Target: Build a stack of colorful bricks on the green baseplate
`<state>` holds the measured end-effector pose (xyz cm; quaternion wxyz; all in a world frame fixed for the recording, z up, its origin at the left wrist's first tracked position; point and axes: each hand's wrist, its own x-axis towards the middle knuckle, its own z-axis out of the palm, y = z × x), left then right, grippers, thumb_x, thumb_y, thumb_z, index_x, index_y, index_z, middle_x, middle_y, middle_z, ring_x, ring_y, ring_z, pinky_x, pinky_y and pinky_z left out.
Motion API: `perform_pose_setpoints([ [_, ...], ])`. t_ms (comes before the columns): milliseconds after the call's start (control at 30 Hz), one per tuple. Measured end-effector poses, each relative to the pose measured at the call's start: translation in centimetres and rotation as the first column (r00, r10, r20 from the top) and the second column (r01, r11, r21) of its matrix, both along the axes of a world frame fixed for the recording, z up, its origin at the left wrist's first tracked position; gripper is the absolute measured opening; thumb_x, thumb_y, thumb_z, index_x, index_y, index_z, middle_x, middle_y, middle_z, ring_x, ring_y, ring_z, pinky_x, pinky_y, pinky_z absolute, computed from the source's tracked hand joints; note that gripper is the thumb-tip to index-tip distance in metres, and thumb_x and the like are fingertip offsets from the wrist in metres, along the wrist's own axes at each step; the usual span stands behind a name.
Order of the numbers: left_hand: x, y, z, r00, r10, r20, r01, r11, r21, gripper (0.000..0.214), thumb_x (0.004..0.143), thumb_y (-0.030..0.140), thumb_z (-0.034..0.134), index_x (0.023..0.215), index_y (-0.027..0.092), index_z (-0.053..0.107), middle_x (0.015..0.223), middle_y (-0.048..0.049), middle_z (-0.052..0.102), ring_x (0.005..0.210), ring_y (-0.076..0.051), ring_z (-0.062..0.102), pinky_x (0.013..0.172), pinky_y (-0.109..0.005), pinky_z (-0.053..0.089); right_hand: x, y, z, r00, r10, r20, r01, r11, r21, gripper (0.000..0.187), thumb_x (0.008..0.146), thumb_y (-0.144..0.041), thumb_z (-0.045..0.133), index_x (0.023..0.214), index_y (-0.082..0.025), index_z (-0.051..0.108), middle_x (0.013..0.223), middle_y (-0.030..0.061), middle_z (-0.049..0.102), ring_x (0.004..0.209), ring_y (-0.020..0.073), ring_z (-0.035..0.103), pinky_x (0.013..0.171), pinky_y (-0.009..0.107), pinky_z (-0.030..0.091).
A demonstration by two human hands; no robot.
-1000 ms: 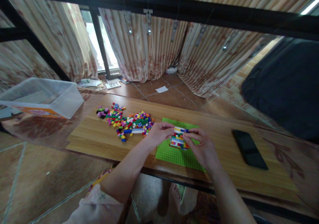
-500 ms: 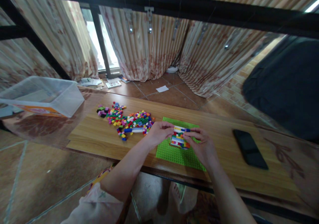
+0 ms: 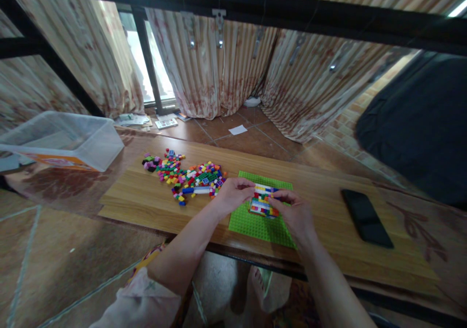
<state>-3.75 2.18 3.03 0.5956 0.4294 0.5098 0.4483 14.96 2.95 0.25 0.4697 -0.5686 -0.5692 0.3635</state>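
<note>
A small multicoloured brick wall (image 3: 261,201) stands on a green baseplate (image 3: 255,226) on the wooden table. My left hand (image 3: 233,194) pinches the wall's left top edge with closed fingers. My right hand (image 3: 294,213) grips the wall's right side, fingers curled against it. A heap of loose coloured bricks (image 3: 184,174) lies to the left of the baseplate, just beyond my left hand.
A clear plastic tub (image 3: 63,140) sits at the far left. A black phone (image 3: 367,217) lies flat on the table at the right. The table's front edge (image 3: 233,252) runs just below the baseplate. Curtains and a black frame bar are behind.
My right hand has shifted slightly lower along the wall's right side. My left hand and the brick wall stay where they were.
</note>
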Motion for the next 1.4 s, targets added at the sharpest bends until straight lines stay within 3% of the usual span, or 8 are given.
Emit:
perform_pose_setpoints([
  [200, -0.1, -0.1, -0.1, 1.000, 0.006, 0.016, -0.006, 1.000, 0.004, 0.016, 0.069, 0.021, 0.068, 0.082, 0.012, 0.070, 0.058, 0.0024, 0.060, 0.051, -0.007, 0.047, 0.053, -0.021, 0.035, -1.0, -0.2, 0.4, 0.953, -0.067, -0.295, 0.013, 0.983, -0.181, 0.034, 0.047, -0.037, 0.087, 0.065, -0.019, 0.064, 0.064, -0.0007, 0.065, 0.055, 0.0149, 0.061, 0.054, 0.030, 0.052],
  [433, -0.4, -0.3, 0.7, 0.999, 0.042, 0.027, -0.042, 0.999, -0.003, 0.011, 0.068, 0.016, 0.065, 0.078, 0.013, 0.068, 0.055, 0.0048, 0.056, 0.048, -0.006, 0.043, 0.050, -0.020, 0.032, -1.4, -0.4, 0.9, 0.938, -0.084, -0.337, 0.016, 0.979, -0.201, 0.034, 0.043, -0.035, 0.089, 0.061, -0.019, 0.065, 0.063, -0.0007, 0.065, 0.055, 0.0138, 0.060, 0.052, 0.027, 0.052],
  [567, -1.7, -0.1, 1.1, 0.993, 0.112, 0.022, -0.112, 0.994, 0.000, 0.012, 0.068, 0.017, 0.066, 0.080, 0.013, 0.068, 0.057, 0.0039, 0.058, 0.050, -0.006, 0.046, 0.051, -0.020, 0.034, -0.1, -0.2, 1.4, 0.935, -0.068, -0.347, 0.008, 0.985, -0.170, 0.032, 0.049, -0.039, 0.088, 0.063, -0.019, 0.068, 0.071, 0.0024, 0.069, 0.062, 0.0153, 0.062, 0.053, 0.028, 0.052],
  [700, -3.8, 0.4, 1.0, 0.981, 0.177, -0.079, -0.171, 0.983, 0.067, 0.012, 0.070, 0.017, 0.065, 0.081, 0.014, 0.069, 0.059, 0.0033, 0.060, 0.051, -0.007, 0.048, 0.053, -0.020, 0.037, 1.3, 0.4, 2.0, 0.905, -0.190, -0.380, 0.161, 0.981, -0.106, 0.027, 0.053, -0.039, 0.085, 0.063, -0.021, 0.068, 0.077, 0.0027, 0.069, 0.066, 0.0135, 0.060, 0.052, 0.023, 0.047],
  [867, -6.5, 0.8, 0.6, 0.931, 0.264, -0.251, -0.221, 0.957, 0.187, 0.014, 0.069, 0.015, 0.065, 0.081, 0.014, 0.070, 0.072, -0.0010, 0.068, 0.066, -0.013, 0.059, 0.064, -0.022, 0.045, 1.1, 0.6, 2.3, 0.886, -0.255, -0.388, 0.207, 0.965, -0.161, 0.029, 0.050, -0.039, 0.085, 0.067, -0.020, 0.070, 0.073, 0.0016, 0.067, 0.066, 0.0122, 0.058, 0.053, 0.021, 0.046],
  [1033, -8.1, -0.1, 0.8, 0.785, 0.240, -0.571, -0.100, 0.959, 0.265, 0.021, 0.070, 0.008, 0.058, 0.084, 0.017, 0.072, 0.077, -0.0036, 0.073, 0.073, -0.017, 0.064, 0.071, -0.027, 0.047, 0.6, 0.5, 2.4, 0.905, -0.259, -0.337, 0.214, 0.963, -0.164, 0.029, 0.051, -0.040, 0.084, 0.069, -0.020, 0.072, 0.071, 0.0026, 0.068, 0.066, 0.0133, 0.058, 0.055, 0.023, 0.046],
  [1267, -7.1, -1.4, 1.1, 0.594, 0.021, -0.804, 0.278, 0.933, 0.230, 0.020, 0.074, 0.014, 0.056, 0.086, 0.019, 0.072, 0.082, -0.0044, 0.073, 0.074, -0.018, 0.065, 0.066, -0.025, 0.045, 0.5, 0.4, 2.4, 0.926, -0.219, -0.309, 0.187, 0.974, -0.129, 0.027, 0.053, -0.039, 0.082, 0.069, -0.020, 0.072, 0.064, 0.0010, 0.065, 0.058, 0.0115, 0.053, 0.054, 0.025, 0.043],
  [1400, -5.6, -2.6, 1.6, 0.370, -0.092, -0.924, 0.429, 0.899, 0.083, 0.015, 0.074, 0.016, 0.057, 0.082, 0.020, 0.070, 0.078, -0.0038, 0.072, 0.073, -0.019, 0.066, 0.064, -0.026, 0.044, 0.2, 0.2, 2.6, 0.943, -0.218, -0.253, 0.192, 0.974, -0.124, 0.027, 0.056, -0.040, 0.080, 0.071, -0.019, 0.073, 0.058, -0.0008, 0.061, 0.056, 0.0110, 0.049, 0.052, 0.025, 0.039],
])
